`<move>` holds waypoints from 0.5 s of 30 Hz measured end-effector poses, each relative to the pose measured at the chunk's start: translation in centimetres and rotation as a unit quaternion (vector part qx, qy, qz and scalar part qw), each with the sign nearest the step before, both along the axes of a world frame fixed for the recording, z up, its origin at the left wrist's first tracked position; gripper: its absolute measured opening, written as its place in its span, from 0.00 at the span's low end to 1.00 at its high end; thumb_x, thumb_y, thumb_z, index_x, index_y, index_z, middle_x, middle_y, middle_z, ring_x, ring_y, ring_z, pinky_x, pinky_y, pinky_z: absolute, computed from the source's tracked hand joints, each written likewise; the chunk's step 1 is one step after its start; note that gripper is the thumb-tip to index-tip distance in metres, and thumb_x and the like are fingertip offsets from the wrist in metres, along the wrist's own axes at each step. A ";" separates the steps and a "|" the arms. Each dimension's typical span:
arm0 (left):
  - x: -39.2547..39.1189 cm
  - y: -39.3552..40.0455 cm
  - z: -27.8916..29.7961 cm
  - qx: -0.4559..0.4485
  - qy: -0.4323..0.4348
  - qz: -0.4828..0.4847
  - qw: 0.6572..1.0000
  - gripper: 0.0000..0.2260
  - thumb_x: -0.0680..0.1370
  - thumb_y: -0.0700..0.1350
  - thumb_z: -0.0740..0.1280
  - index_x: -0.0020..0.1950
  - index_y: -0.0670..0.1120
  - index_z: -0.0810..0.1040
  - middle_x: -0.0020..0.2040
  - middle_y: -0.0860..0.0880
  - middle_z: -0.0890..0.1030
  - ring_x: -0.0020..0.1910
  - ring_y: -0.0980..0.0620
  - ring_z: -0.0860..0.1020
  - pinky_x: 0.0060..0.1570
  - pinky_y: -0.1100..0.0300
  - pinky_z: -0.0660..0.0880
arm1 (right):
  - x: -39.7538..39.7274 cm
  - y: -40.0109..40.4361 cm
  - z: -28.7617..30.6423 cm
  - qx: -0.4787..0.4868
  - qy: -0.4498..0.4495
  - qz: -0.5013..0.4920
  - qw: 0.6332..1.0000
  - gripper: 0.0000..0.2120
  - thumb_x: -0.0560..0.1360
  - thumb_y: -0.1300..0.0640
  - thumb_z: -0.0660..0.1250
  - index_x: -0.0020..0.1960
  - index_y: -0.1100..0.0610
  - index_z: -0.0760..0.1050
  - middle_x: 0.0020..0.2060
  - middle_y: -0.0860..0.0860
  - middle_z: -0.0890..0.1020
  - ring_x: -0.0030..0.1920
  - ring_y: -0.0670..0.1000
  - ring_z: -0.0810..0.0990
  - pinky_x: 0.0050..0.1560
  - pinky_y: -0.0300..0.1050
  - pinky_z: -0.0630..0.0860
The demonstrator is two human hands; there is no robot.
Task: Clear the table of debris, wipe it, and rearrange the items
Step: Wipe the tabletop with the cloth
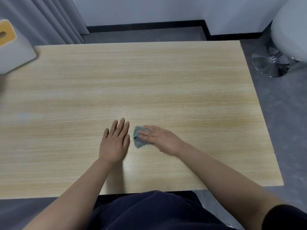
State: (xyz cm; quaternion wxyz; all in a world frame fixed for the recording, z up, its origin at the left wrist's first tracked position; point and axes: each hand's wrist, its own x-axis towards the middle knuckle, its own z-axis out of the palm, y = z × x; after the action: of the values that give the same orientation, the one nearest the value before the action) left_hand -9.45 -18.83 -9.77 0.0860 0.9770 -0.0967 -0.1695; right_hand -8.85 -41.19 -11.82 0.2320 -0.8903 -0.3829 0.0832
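Pale wood-grain laminate worktop (149, 83), rectangular, over grey floor; grey curtain and white wall with black skirting behind. Right hand (159, 138) lies palm-down near the front centre, fingers (146, 130) stretched flat and pressing a small crumpled grey-blue cloth (138, 137) against the worktop; not curled round it, only laid over it. Cloth's left part shows beyond the fingertips. Left hand (115, 143) rests flat just beside the cloth, to its left, fingers spread loosely and holding nothing, apart from the cloth by a narrow gap. Both forearms bare; dark sleeve at the right elbow, dark navy garment at the near edge. White box with a yellow slotted top (11, 45) sits at the far-left corner, partly cut off. White round stool on a chrome base (272, 62) stands on the floor off the far-right corner.
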 end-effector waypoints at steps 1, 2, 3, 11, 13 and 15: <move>0.3 0.0 0.1 0.002 -0.001 -0.002 1.000 0.31 0.74 0.58 0.34 0.77 0.52 0.48 0.74 0.59 0.41 0.73 0.57 0.39 0.73 0.51 0.45 | 1.1 -0.8 0.4 -0.011 0.010 -0.019 1.000 0.28 0.72 0.73 0.62 0.70 0.58 0.67 0.70 0.55 0.67 0.72 0.58 0.61 0.72 0.52 0.55; 0.7 -0.1 0.2 0.004 -0.003 -0.003 1.000 0.31 0.74 0.58 0.33 0.77 0.53 0.48 0.74 0.59 0.41 0.73 0.57 0.39 0.73 0.51 0.45 | 2.4 -1.7 0.8 -0.017 0.023 -0.056 0.998 0.29 0.72 0.74 0.60 0.71 0.58 0.65 0.71 0.55 0.66 0.73 0.57 0.59 0.73 0.49 0.51; 1.2 -0.3 0.2 0.006 -0.004 -0.006 1.000 0.32 0.74 0.58 0.33 0.77 0.53 0.48 0.74 0.59 0.41 0.73 0.57 0.38 0.73 0.51 0.45 | 3.8 -2.7 1.1 -0.022 0.029 -0.108 0.993 0.30 0.72 0.74 0.59 0.72 0.58 0.64 0.72 0.55 0.64 0.74 0.57 0.58 0.72 0.45 0.47; 5.2 -0.8 0.1 0.016 -0.001 -0.028 0.999 0.33 0.73 0.58 0.30 0.77 0.53 0.46 0.75 0.57 0.40 0.76 0.53 0.40 0.73 0.51 0.44 | 5.0 -0.9 0.9 -0.020 0.016 -0.331 0.943 0.32 0.75 0.73 0.58 0.75 0.55 0.55 0.75 0.53 0.58 0.75 0.54 0.52 0.72 0.41 0.44; 5.5 -0.7 -0.1 0.011 -0.005 -0.032 0.999 0.32 0.74 0.58 0.31 0.77 0.52 0.46 0.75 0.56 0.41 0.75 0.54 0.40 0.73 0.50 0.44 | 3.1 0.9 1.5 0.000 0.014 -0.212 0.977 0.27 0.77 0.68 0.58 0.74 0.56 0.60 0.73 0.53 0.63 0.74 0.54 0.57 0.73 0.45 0.46; 5.5 -0.5 -0.2 -0.004 -0.010 -0.035 0.999 0.30 0.75 0.57 0.33 0.77 0.51 0.47 0.75 0.57 0.42 0.74 0.56 0.39 0.73 0.50 0.45 | 2.5 1.2 1.6 -0.021 0.023 -0.120 0.992 0.22 0.80 0.52 0.55 0.72 0.57 0.65 0.71 0.52 0.66 0.74 0.53 0.59 0.73 0.47 0.48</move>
State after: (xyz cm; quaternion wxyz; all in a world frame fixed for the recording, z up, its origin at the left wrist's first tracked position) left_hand -3.91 -19.34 -9.99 0.0826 0.9744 -0.1325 -0.1620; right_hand -6.39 -39.99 -10.17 0.2299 -0.9324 -0.2663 0.0833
